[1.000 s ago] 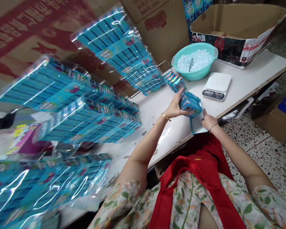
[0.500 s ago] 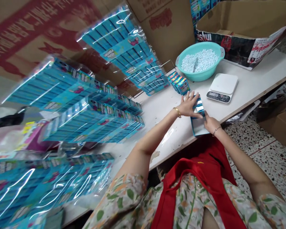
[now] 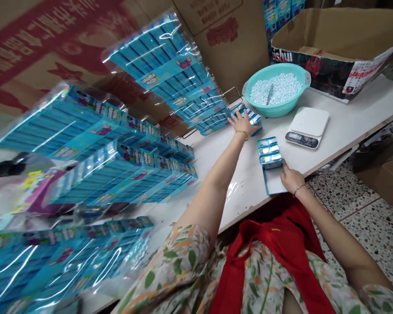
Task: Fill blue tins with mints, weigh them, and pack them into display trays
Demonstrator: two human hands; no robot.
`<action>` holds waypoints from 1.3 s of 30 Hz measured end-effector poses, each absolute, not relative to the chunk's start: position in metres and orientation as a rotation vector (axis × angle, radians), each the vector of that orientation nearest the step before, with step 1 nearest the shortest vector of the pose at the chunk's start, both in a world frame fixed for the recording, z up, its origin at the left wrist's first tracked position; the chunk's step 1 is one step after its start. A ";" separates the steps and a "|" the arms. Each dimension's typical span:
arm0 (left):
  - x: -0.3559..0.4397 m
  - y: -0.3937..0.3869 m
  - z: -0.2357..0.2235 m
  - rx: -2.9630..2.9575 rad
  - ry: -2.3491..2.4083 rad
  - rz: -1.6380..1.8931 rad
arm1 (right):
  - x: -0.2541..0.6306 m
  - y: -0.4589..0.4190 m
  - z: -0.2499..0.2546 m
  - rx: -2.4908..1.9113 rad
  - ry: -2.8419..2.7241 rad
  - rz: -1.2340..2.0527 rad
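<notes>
My left hand is on a row of small blue boxes beside the basin, its spread fingers over the row and its thumb at the near right end. My right hand is closed at the right side of a shallow blue display tray, the index finger against the boxes there. Several small shiny-topped boxes stand in a row at the tray's far end, and its near part shows a bare pale inside. Fingers under the tray's edge are hidden.
A turquoise basin of pale round sweets holds a scoop-like utensil. Right of it are a white scale and a large open carton. Wrapped blue box packs are stacked at left. The table's front edge is close to my body.
My left hand has left the boxes in the tray and moved away and left to the row by the basin. My right hand stays at the tray's side.
</notes>
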State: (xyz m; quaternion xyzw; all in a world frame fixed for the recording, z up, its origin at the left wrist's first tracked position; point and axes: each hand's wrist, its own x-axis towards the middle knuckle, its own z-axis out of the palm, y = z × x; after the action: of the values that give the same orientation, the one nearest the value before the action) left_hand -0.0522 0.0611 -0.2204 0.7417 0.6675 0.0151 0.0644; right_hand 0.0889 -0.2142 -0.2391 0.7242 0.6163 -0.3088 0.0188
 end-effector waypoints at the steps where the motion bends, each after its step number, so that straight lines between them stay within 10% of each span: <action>1: -0.051 0.058 -0.221 2.262 2.011 0.086 | 0.089 -0.214 -0.239 2.249 1.913 -0.960; 17: -0.216 -0.134 -0.178 1.907 1.072 0.951 | 0.084 -0.193 -0.235 2.123 2.058 -1.133; 39: -0.120 -0.190 -0.179 2.642 1.324 0.038 | 0.084 -0.214 -0.246 2.103 2.289 -1.118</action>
State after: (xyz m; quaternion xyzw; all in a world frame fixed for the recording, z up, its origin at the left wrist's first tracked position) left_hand -0.1202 -0.1898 -0.1787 0.8900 0.4462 0.0129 0.0929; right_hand 0.0839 -0.2141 -0.2463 0.6345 0.6907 -0.3372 -0.0810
